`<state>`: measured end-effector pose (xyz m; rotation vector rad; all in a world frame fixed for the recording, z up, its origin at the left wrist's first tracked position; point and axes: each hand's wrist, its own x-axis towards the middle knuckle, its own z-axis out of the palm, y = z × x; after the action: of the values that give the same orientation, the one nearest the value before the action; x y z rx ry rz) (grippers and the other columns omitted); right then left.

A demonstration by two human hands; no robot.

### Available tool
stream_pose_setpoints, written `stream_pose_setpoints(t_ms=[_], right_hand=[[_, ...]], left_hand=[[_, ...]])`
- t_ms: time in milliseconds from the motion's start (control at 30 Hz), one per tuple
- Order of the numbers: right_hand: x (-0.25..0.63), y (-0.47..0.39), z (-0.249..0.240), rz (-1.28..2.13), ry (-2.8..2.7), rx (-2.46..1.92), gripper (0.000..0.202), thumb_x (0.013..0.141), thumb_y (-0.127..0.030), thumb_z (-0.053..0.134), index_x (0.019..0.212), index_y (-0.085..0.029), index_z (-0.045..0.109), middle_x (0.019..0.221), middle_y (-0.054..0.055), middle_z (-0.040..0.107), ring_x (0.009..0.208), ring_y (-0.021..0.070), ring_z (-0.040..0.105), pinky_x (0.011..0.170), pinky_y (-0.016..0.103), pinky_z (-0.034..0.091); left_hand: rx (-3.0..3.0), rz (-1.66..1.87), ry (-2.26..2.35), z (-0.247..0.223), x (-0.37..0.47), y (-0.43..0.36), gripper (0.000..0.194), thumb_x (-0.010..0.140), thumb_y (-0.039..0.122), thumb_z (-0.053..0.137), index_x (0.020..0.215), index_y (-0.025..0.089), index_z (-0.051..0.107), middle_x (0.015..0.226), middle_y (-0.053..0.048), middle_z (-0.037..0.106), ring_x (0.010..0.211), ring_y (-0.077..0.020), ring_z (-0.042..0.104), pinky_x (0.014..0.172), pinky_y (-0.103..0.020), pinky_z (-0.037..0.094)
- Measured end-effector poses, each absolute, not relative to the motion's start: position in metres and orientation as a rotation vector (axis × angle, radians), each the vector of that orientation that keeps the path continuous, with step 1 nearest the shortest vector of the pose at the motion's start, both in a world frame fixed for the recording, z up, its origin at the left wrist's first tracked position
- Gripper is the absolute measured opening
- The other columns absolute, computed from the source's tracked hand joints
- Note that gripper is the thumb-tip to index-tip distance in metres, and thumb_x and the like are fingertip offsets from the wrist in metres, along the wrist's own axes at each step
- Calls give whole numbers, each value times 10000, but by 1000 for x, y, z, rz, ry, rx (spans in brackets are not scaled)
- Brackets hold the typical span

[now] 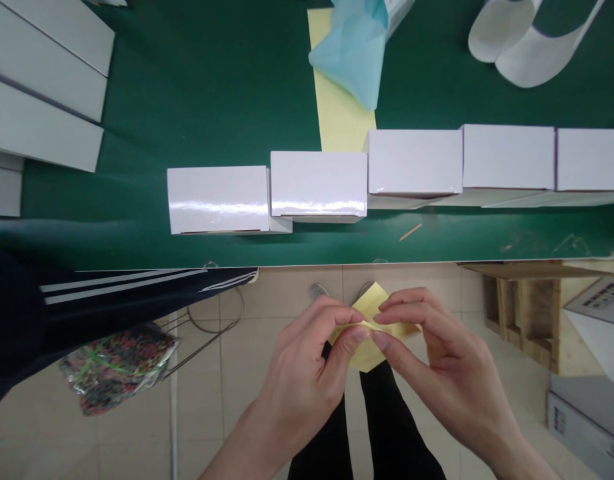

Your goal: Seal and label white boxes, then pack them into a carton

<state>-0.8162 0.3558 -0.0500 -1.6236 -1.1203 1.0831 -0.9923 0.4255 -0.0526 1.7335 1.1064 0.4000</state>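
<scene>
Below the table's front edge, both my hands pinch a small sheet of yellow paper (371, 301) that is creased in the middle. My left hand (311, 363) grips it between thumb and forefinger. My right hand (439, 357) holds the paper close beside, its thumb and fingers pressed to the crease. On the table ahead, white boxes stand in a row, among them a left-end box (217, 200), a second box (319, 183) and a third box (415, 161). A larger yellow sheet (344, 120) lies behind them, partly covered by a light blue plastic bag (354, 53).
Long white boxes (41, 113) are stacked at the table's left. White curled strips (527, 53) lie at the back right, and a thin stick (411, 232) near the front edge. A dark sleeve with white stripes (127, 287) reaches in from the left. Wooden pallets (529, 313) stand on the floor at right.
</scene>
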Motion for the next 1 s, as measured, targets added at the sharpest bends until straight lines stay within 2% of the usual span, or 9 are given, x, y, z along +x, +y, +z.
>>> stream_pose_setpoints(t_ms=[333,633,833,1000], right_hand=[[-813,361,-46,892,-1383,-1696,226,896,-121,699,1070,-265,718,1118,39,654,1053,189,635,872,349,526],[-810,365,-45,794,-1512,-1626,207,844,-51,699,949,-228,685,922,33,672,893,189,617,755,348,536],[-811,361,-54,703,-1605,-1657,195,893,-34,644,975,-208,673,935,47,682,857,179,587,726,330,533],[-814,349,-58,597,-1741,-1572,318,885,18,588,1124,-186,635,1050,78,690,927,196,581,785,353,556]], left_hand=[[1807,468,1068,-55,-992,426,62,958,164,634,970,203,681,927,-3,665,828,-92,636,738,-197,493],[1752,443,1042,-59,-994,429,57,954,203,648,940,221,701,885,2,685,789,-105,647,708,-210,503],[1443,286,1103,-60,-996,430,162,989,350,596,930,243,702,861,6,696,781,-130,635,689,-231,501],[1004,212,1149,-63,-990,429,305,952,512,610,900,218,668,757,9,618,644,-113,550,548,-209,466]])
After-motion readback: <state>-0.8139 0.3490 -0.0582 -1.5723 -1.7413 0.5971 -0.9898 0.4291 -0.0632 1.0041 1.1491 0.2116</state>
